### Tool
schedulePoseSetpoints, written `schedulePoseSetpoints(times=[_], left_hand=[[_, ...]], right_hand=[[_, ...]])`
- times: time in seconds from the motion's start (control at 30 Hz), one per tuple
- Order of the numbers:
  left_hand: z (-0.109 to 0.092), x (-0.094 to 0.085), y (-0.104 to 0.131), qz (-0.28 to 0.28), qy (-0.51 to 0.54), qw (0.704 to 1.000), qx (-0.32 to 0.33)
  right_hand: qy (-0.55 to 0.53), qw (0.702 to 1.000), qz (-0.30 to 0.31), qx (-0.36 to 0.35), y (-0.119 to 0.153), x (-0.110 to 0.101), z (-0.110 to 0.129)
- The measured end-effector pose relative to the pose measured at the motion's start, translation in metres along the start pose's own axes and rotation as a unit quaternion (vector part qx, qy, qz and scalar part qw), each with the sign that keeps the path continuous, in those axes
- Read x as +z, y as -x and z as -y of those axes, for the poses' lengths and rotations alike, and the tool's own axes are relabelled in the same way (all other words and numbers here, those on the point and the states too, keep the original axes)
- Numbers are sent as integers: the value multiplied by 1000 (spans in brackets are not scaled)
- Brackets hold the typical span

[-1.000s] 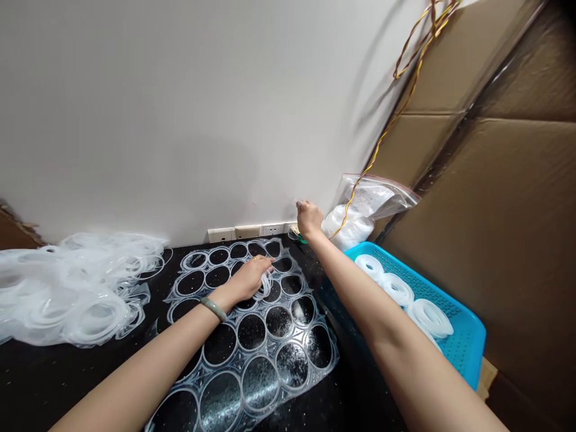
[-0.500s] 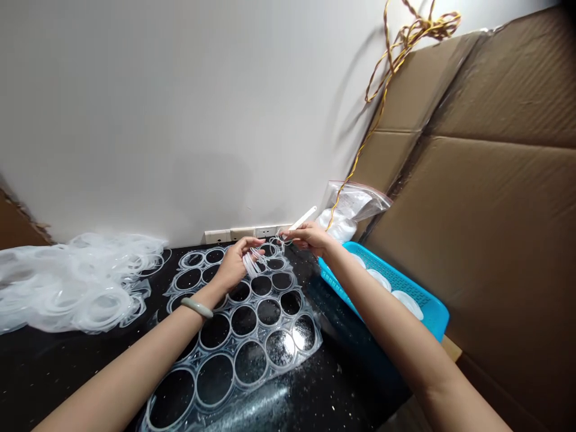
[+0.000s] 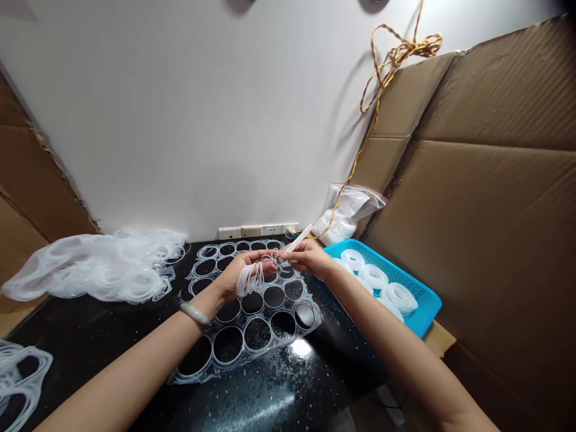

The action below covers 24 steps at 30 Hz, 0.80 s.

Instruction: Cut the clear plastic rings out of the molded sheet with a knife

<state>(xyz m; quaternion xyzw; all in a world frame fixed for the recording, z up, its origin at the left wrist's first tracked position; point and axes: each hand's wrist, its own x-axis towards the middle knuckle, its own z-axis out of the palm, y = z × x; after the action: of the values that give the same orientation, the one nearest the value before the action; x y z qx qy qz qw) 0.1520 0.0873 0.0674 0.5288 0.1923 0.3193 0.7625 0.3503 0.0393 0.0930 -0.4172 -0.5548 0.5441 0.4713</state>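
Observation:
A bundle of thin translucent rings (image 3: 247, 279) hangs around the fingers of my left hand (image 3: 236, 275), which wears a pale bangle at the wrist. Close beside it, my right hand (image 3: 308, 258) pinches a slim white tool (image 3: 298, 238) that slants up to the right. Thin ring strands lie between the fingertips of both hands. Below them a clear sheet with rows of round holes (image 3: 243, 327) lies flat on the black speckled counter (image 3: 310, 372); my left hand and forearm cover part of it.
Piled translucent ring sheets (image 3: 103, 264) lie at the left, with more (image 3: 22, 378) at the lower left. A blue basket (image 3: 429, 312) holds several ring bundles at the right. Behind stand a plastic bag (image 3: 344, 216), sockets (image 3: 252, 231), a yellow-brown cord (image 3: 355, 162) and cardboard (image 3: 486, 198).
My hands have come together, and the ring bundle shows more fully below my left fingers. The view has shifted, showing more of the basket and the lower-left sheets.

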Motion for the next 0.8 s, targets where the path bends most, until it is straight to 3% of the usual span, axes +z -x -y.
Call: schedulePoseSetpoints(times=[0.17, 0.5, 0.63, 0.7, 0.8], left_hand=[[5, 2, 10, -19, -24, 1000, 0], [11, 1, 17, 22, 56, 998, 0], [15, -1, 19, 34, -4, 999, -8], [16, 2, 20, 9, -55, 998, 19], [19, 6, 20, -99, -82, 989, 73]], right_hand=[[37, 999, 2, -15, 15, 8, -4], [7, 999, -37, -8, 36, 14, -19], [7, 999, -32, -12, 41, 21, -22], [9, 1000, -16, -10, 44, 23, -23], [21, 999, -26, -30, 46, 26, -25]])
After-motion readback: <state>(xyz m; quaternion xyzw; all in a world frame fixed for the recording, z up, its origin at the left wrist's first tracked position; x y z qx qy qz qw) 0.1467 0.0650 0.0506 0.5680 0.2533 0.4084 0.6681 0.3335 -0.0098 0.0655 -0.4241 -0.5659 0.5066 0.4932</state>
